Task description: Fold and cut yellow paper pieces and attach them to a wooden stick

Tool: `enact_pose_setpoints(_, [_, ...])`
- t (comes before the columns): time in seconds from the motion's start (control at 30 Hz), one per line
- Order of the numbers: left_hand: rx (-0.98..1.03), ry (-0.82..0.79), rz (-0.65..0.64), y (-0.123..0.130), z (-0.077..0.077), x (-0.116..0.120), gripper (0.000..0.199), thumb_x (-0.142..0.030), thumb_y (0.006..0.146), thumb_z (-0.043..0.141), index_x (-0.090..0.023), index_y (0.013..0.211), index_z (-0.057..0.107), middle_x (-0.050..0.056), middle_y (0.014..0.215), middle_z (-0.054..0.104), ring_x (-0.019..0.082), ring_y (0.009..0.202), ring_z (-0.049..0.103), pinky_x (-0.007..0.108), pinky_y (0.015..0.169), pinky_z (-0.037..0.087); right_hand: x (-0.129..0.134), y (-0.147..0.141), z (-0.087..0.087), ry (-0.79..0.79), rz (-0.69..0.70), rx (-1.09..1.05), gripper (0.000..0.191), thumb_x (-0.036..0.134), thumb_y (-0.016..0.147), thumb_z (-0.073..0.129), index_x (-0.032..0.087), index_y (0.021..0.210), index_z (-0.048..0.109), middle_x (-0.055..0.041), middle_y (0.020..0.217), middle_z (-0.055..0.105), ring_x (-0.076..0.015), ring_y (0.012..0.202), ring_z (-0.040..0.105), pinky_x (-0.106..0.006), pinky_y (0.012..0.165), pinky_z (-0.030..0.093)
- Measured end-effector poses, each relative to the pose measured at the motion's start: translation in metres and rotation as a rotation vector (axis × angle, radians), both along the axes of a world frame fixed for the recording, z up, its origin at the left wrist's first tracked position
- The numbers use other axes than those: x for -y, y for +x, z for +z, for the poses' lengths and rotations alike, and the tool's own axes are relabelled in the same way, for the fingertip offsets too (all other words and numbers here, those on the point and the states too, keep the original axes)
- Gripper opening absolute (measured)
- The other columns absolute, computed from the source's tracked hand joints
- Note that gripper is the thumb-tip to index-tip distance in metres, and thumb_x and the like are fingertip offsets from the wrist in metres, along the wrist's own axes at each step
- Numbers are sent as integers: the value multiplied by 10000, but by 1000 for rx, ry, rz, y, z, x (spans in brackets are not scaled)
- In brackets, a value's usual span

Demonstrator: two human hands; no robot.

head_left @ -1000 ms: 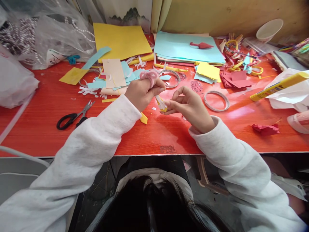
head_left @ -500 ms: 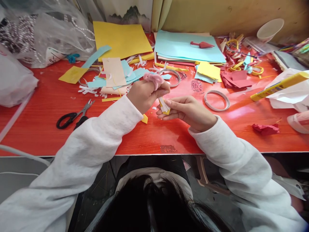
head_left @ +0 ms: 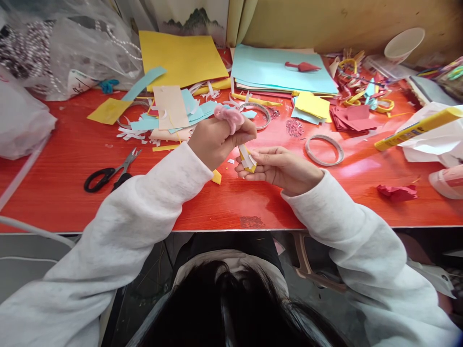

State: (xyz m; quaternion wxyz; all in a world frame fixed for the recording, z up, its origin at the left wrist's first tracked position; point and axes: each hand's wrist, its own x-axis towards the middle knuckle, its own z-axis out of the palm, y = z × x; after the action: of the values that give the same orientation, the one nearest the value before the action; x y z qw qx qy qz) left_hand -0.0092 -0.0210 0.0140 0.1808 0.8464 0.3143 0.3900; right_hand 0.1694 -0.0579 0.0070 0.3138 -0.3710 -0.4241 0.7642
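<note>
1. In the head view, a yellow paper piece (head_left: 252, 168) with a white strip (head_left: 246, 156) along its upper face is held between the two hands, raised over the red desk (head_left: 213, 207), to the right of the black-handled scissors (head_left: 103, 179).
2. The left hand (head_left: 217, 137), the nearer one to the scissors, has its grip closed in a narrow pinch on the far end of the white strip; whether it also catches the yellow paper there is hidden by the fingers. A pink fuzzy loop (head_left: 230, 119) sits over that hand.
3. The right hand (head_left: 280, 166), farther right of the scissors, has a looser grip: fingers nearly straight beneath the yellow paper, thumb resting at its edge with little gap left.
4. The yellow paper should handle as light and fairly crisp – quick to crease or tear rather than slip. The strip looks thinner and limper. The broad near end seems the best hold, thumb above and fingers below, with only gentle pressure.
5. Its long axis runs on a slant: the narrower far end leans toward the scissors' side, while the broader near end points toward the person and away from the scissors.
</note>
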Motion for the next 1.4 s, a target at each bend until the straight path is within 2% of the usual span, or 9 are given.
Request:
enact_pose_setpoints(0.13, [12, -4, 18, -1, 0, -1, 195, -324, 873, 455, -204, 793, 586, 26, 844, 671, 146, 792, 619, 317, 743, 513, 3, -1, 4, 48, -23, 27, 260, 381, 791, 613, 131, 820, 676, -95, 889, 722, -180, 847, 693, -286, 774, 579])
enact_pose_setpoints(0.27, [-23, 33, 53, -1, -2, -3, 211, -330, 879, 431, -205, 806, 583, 26, 833, 668, 146, 767, 617, 319, 722, 507, 5, -2, 5, 155, -50, 103, 197, 277, 721, 702, 128, 849, 692, -77, 837, 722, -167, 815, 696, -287, 806, 568])
enact_pose_setpoints(0.37, [-30, 56, 53, -1, -3, -4, 184, -301, 874, 436, -209, 808, 582, 18, 828, 672, 143, 761, 616, 312, 715, 502, 7, -4, 4, 210, -111, 144, 221, 278, 702, 719, 129, 864, 695, -65, 773, 718, -157, 764, 697, -292, 782, 575])
enact_pose_setpoints(0.5, [-11, 75, 32, 0, -3, -4, 153, -246, 861, 450, -205, 803, 585, 16, 819, 676, 133, 754, 615, 292, 709, 496, 7, -7, 4, 229, -123, 146, 227, 333, 722, 697, 129, 823, 694, -71, 781, 715, -165, 766, 697, -288, 758, 582])
enact_pose_setpoints(0.67, [-69, 118, 46, -1, -8, -8, 189, -290, 868, 436, -201, 816, 595, 28, 806, 672, 135, 740, 604, 302, 707, 491, 7, -10, 5, 267, -164, 202, 248, 366, 716, 696, 126, 780, 685, -67, 761, 711, -163, 727, 696, -276, 709, 592])
enact_pose_setpoints(0.83, [-36, 114, 70, -2, -10, -11, 165, -281, 864, 467, -198, 809, 598, 4, 826, 682, 125, 769, 615, 279, 723, 492, 8, -10, 4, 239, -174, 212, 335, 460, 754, 625, 128, 765, 668, -83, 747, 714, -165, 711, 698, -285, 712, 592])
enact_pose_setpoints(1.0, [2, 83, 72, -1, -11, -12, 105, -250, 847, 514, -204, 817, 603, -33, 839, 687, 101, 772, 613, 247, 709, 480, 8, -7, 4, 240, -151, 202, 230, 304, 721, 706, 126, 862, 666, -67, 777, 723, -155, 729, 700, -274, 731, 587])
enact_pose_setpoints(1.2, [42, -59, 113, -1, -10, -12, 138, -269, 850, 508, -187, 806, 610, -3, 835, 677, 118, 782, 611, 266, 758, 485, 7, -6, 6, 196, -144, 231, 264, 360, 755, 664, 117, 857, 674, -100, 837, 721, -167, 744, 702, -285, 734, 586])
enact_pose_setpoints(1.4, [78, -67, 138, 0, -11, -12, 97, -249, 833, 537, -197, 786, 605, -12, 804, 663, 106, 741, 598, 251, 743, 477, 6, -4, 7, 197, -117, 216, 214, 301, 714, 707, 108, 802, 679, -96, 804, 721, -163, 717, 701, -287, 733, 582])
